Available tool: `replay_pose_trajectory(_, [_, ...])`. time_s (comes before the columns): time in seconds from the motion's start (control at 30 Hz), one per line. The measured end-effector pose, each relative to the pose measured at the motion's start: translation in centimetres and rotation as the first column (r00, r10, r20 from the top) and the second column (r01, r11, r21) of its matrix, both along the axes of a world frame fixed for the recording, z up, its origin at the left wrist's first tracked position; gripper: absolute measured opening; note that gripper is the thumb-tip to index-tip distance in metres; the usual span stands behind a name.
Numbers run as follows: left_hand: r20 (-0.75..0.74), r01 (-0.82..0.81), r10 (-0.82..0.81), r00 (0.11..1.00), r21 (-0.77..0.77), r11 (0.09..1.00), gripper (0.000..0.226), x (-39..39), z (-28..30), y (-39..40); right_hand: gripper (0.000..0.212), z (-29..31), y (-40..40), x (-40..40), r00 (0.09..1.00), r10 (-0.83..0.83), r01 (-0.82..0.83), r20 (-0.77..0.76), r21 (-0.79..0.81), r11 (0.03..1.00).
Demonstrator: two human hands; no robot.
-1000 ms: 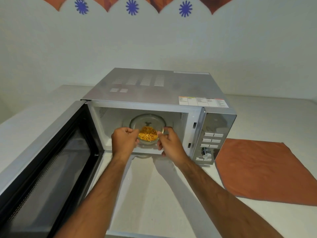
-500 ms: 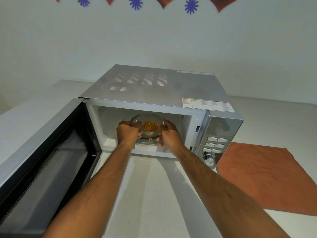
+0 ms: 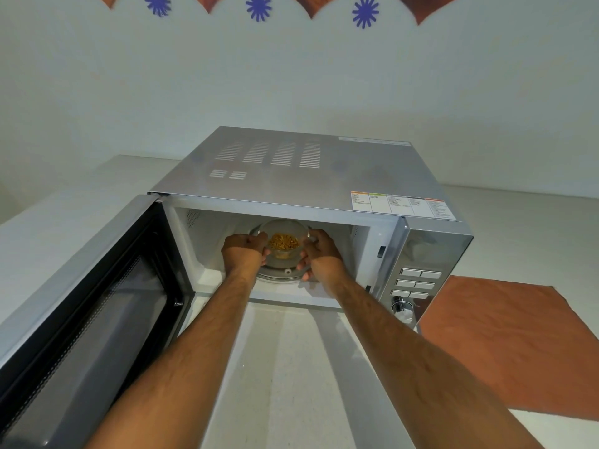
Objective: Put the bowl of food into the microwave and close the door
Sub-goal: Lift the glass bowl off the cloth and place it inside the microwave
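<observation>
- The microwave (image 3: 324, 176) stands on a pale counter (image 3: 285, 367) with its door (image 3: 87, 306) swung fully open to the left.
- Both arms reach into the cavity. The left hand (image 3: 243, 254) and the right hand (image 3: 319, 254) are curled closed on opposite sides of the clear bowl (image 3: 284, 244), which holds yellow-brown food.
- The bowl sits over the middle of the glass turntable (image 3: 282, 275). Whether its base rests on the glass or hangs just above cannot be told from this view.
- Step in hand, as judged: seating the bowl on the turntable.
- Recommended practice: keep the bowl level, lower it straight down at the centre, and confirm it sits flat before either hand lets go.
- Release both hands evenly and draw them straight back, clear of the cavity's top edge, so the bowl is not dragged off centre.
- Risk noted: a one-sided release could tip the food out.
- Door closing is not yet begun; the left hand lies nearer the door.
- An orange cloth (image 3: 512, 345) lies right of the microwave, clear of the work.
</observation>
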State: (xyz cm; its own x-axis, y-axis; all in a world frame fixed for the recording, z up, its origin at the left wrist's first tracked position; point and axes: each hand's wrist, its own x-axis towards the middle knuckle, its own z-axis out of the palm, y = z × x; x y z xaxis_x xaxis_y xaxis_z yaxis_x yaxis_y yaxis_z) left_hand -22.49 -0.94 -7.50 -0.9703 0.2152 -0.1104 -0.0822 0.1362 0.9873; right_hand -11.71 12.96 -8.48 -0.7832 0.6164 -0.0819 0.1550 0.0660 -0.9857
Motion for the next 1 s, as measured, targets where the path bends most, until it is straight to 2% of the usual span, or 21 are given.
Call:
replay_pose_trajectory(0.13, [-0.004, -0.002, 0.002, 1.0, 0.02, 1.0, 0.026, -0.5, -0.5, 0.3, 0.031, 0.2, 0.3, -0.6, 1.0, -0.001, 0.001, -0.01, -0.009, 1.0])
replay_pose_trajectory(0.4, [-0.018, 0.047, -0.047, 0.999, 0.026, 0.999, 0.041, -0.1, -1.1, 1.1, 0.04, 0.5, -0.1, -0.8, 1.0, -0.008, 0.008, 0.011, 0.011, 1.0])
replay_pose_trajectory(0.7, [-0.011, 0.008, -0.007, 1.0, 0.093, 0.996, 0.031, 2.2, -0.5, -0.5, 0.026, 0.5, -1.5, 1.4, 0.993, -0.034, 0.019, -0.113, -0.132, 0.991])
replay_pose_trajectory(0.87, [-0.027, -0.007, 0.009, 1.0, 0.098, 0.995, 0.033, 6.0, -1.2, -2.6, 0.027, 0.2, -3.3, 4.0, 0.997, -0.029, 0.023, -0.066, -0.086, 0.996])
replay_pose_trajectory(1.0, [0.002, -0.043, 0.043, 0.999, 0.158, 0.987, 0.015, 9.5, -2.7, -4.7, 0.028, -0.7, -5.7, 6.5, 0.994, -0.036, 0.031, -0.102, -0.054, 0.998])
